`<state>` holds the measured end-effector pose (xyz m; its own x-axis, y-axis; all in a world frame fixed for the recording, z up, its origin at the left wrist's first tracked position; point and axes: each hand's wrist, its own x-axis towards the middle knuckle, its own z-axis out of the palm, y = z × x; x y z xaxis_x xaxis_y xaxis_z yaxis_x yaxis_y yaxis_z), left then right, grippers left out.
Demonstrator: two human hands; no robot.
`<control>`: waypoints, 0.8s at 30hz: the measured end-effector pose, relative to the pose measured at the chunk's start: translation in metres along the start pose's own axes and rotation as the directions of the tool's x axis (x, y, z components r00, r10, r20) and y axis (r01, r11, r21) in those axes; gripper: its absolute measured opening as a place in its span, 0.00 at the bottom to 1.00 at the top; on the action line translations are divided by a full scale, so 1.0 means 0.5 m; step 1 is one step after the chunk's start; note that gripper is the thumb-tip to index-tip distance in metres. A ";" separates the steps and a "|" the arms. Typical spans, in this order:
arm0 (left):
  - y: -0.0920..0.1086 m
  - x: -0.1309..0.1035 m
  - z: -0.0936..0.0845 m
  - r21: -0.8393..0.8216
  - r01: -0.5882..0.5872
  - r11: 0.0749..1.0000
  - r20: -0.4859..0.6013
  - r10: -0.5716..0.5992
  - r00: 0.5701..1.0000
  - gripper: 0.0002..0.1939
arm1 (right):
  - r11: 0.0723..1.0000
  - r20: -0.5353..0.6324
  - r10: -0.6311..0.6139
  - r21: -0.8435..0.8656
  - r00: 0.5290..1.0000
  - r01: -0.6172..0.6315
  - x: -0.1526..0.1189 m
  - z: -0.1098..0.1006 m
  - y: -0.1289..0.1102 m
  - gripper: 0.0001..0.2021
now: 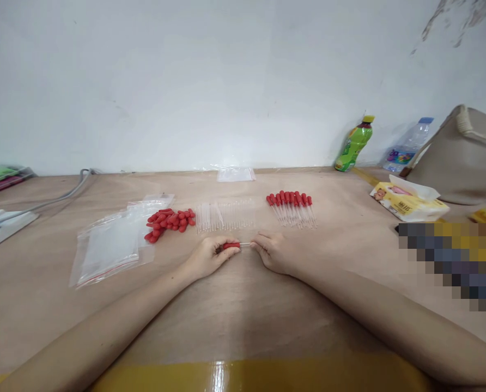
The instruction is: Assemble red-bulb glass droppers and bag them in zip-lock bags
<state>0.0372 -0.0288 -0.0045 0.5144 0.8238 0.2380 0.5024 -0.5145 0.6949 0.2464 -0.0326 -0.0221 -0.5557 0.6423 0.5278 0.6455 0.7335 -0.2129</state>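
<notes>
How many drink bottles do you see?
2: green bottle by the wall, back right; clear bottle right of it, beside the bag. The bag might hide more.

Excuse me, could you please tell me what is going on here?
A person's left hand pinches a red bulb, while the right hand holds a thin clear tube lined up with the bulb's end. Beyond the hands lie a pile of loose red bulbs, a row of clear tubes and, on the right, a group of tubes with red bulbs on.
</notes>
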 end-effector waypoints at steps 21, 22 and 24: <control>-0.003 0.012 -0.009 0.054 0.005 0.999 -0.060 -0.002 0.998 0.14 | 0.711 -0.059 0.701 -0.027 0.711 -0.703 0.071 -0.155 0.112 0.14; -0.002 0.012 -0.009 0.064 0.001 0.998 -0.058 0.002 0.998 0.13 | 0.684 -0.078 0.725 -0.027 0.684 -0.729 0.078 -0.152 0.123 0.14; -0.001 0.012 -0.009 0.073 -0.002 0.997 -0.053 0.006 0.999 0.12 | 0.667 -0.084 0.739 -0.048 0.668 -0.744 0.090 -0.138 0.137 0.16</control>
<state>0.0369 -0.0223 -0.0004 0.4801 0.8320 0.2779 0.5506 -0.5324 0.6430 0.3015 0.0310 0.0436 0.1497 0.9528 0.2641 0.8687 0.0008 -0.4953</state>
